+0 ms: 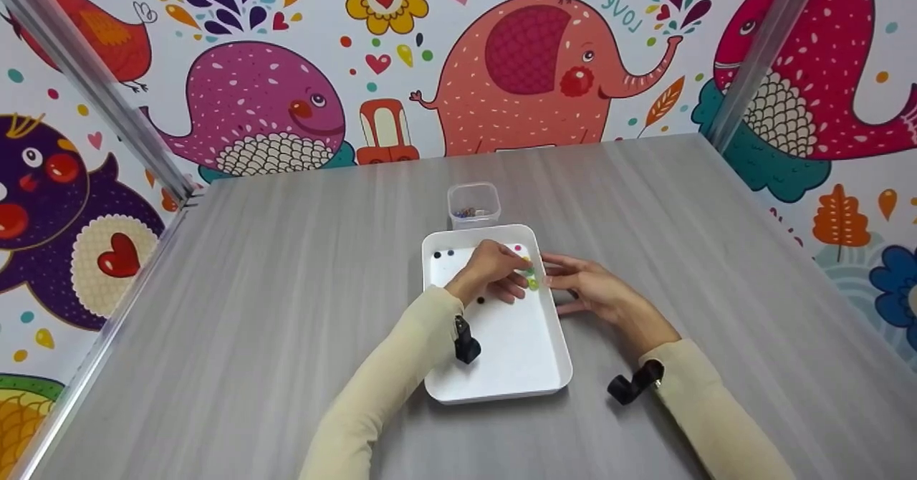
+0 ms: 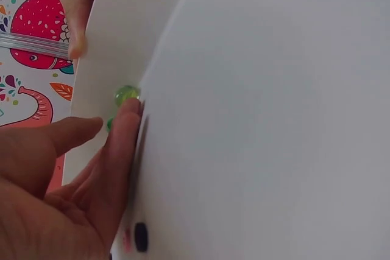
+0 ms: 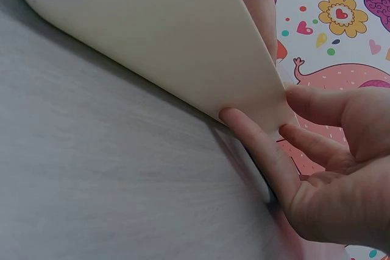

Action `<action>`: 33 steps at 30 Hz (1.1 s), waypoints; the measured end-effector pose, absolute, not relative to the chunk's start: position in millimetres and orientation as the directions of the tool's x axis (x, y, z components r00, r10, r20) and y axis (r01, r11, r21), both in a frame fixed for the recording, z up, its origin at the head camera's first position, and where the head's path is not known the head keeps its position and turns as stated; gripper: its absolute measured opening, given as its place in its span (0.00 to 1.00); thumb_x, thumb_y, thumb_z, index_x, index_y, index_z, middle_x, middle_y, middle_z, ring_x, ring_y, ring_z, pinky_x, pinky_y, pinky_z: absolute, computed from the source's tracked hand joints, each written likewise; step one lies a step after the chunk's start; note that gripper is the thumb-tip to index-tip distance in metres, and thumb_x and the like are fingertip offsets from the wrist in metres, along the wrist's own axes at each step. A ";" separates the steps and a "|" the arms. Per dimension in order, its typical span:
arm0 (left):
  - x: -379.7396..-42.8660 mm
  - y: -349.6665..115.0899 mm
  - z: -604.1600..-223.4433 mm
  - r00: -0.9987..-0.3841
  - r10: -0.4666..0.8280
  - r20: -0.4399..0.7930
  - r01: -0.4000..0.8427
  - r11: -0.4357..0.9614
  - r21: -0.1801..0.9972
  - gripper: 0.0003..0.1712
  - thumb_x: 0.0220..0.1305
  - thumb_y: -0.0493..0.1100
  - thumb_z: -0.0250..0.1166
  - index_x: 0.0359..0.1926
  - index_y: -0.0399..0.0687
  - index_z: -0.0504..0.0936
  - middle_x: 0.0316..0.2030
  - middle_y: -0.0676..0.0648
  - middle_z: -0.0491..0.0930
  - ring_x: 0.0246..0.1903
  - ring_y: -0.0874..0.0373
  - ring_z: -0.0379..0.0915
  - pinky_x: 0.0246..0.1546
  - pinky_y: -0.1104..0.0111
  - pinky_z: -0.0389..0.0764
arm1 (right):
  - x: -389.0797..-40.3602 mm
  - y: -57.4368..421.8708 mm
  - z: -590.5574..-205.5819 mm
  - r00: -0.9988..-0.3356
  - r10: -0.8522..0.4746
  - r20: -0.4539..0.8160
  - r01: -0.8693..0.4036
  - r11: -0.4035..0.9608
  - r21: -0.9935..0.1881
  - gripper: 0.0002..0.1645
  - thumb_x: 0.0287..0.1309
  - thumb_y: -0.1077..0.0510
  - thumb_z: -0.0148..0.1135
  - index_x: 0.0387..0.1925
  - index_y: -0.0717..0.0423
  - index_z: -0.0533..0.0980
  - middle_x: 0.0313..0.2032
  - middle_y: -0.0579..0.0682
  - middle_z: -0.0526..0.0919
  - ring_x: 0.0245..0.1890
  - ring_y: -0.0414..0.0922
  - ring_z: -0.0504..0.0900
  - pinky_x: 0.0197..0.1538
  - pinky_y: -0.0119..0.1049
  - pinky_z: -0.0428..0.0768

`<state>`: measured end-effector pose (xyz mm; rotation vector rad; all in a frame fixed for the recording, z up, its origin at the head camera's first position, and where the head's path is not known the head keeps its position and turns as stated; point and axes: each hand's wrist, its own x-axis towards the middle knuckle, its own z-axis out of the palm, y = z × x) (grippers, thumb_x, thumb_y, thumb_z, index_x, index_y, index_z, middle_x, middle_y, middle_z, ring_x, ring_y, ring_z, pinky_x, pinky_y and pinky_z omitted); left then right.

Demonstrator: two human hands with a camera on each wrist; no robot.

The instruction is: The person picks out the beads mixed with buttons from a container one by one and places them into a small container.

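My left hand (image 1: 493, 269) is inside a white tray (image 1: 505, 394), at its right wall. Its fingers are fairly straight. In the left wrist view, a fingertip touches a glassy yellow-green marble (image 2: 126, 94) by the wall, and the thumb stands apart from the fingers. A darker green marble (image 2: 110, 124) is partly hidden behind them. On the outside of that wall, my right hand (image 1: 598, 290) touches the tray with extended fingertips, some at the rim and one lower on the side.
Small dark pieces (image 1: 437, 255) lie in the tray's far left corner, another dark piece (image 1: 481, 300) beside the left hand. A pink piece (image 1: 518, 248) is at the far right. Behind the tray stands a clear plastic container (image 1: 476, 223) with small pieces inside. Patterned panels surround the grey table (image 1: 286, 308).
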<state>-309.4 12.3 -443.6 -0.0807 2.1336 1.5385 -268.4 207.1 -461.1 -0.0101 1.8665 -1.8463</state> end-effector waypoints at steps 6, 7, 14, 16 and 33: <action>-312.2 10.6 -443.5 -0.858 0.250 -0.449 -0.342 0.373 0.862 0.09 0.64 0.40 0.68 0.38 0.39 0.79 0.23 0.42 0.86 0.14 0.58 0.80 0.13 0.70 0.82 | -268.6 206.1 -461.5 -0.867 -0.359 -0.344 0.337 0.084 -0.938 0.40 0.69 0.61 0.56 0.77 0.57 0.53 0.73 0.65 0.60 0.59 0.47 0.77 0.51 0.47 0.88; -312.5 10.7 -443.6 -0.857 0.250 -0.450 -0.343 0.376 0.861 0.09 0.63 0.40 0.68 0.39 0.39 0.79 0.23 0.43 0.86 0.14 0.59 0.80 0.13 0.70 0.82 | -268.6 206.1 -461.6 -0.866 -0.363 -0.342 0.334 0.086 -0.938 0.40 0.69 0.61 0.56 0.77 0.57 0.53 0.73 0.65 0.59 0.59 0.48 0.77 0.51 0.46 0.88; -313.2 11.7 -444.4 -0.861 0.252 -0.441 -0.333 0.375 0.865 0.09 0.63 0.40 0.69 0.39 0.39 0.80 0.22 0.43 0.86 0.14 0.59 0.80 0.13 0.70 0.82 | -268.6 205.4 -460.6 -0.865 -0.368 -0.341 0.333 0.088 -0.939 0.40 0.69 0.60 0.56 0.78 0.57 0.53 0.73 0.65 0.59 0.58 0.48 0.77 0.51 0.45 0.88; -312.6 12.2 -444.7 -0.864 0.250 -0.437 -0.328 0.377 0.866 0.09 0.63 0.40 0.69 0.38 0.38 0.81 0.22 0.43 0.86 0.14 0.59 0.80 0.13 0.71 0.82 | -268.7 205.4 -460.6 -0.865 -0.365 -0.344 0.337 0.086 -0.938 0.40 0.69 0.60 0.57 0.78 0.56 0.53 0.73 0.65 0.59 0.58 0.48 0.77 0.51 0.46 0.88; -310.1 10.7 -438.3 -0.892 0.234 -0.387 -0.277 0.393 0.877 0.09 0.62 0.40 0.68 0.37 0.36 0.83 0.27 0.38 0.88 0.12 0.59 0.79 0.11 0.71 0.80 | -268.9 207.0 -461.3 -0.864 -0.378 -0.334 0.334 0.066 -0.940 0.40 0.69 0.62 0.55 0.78 0.57 0.52 0.73 0.66 0.59 0.57 0.47 0.78 0.53 0.47 0.87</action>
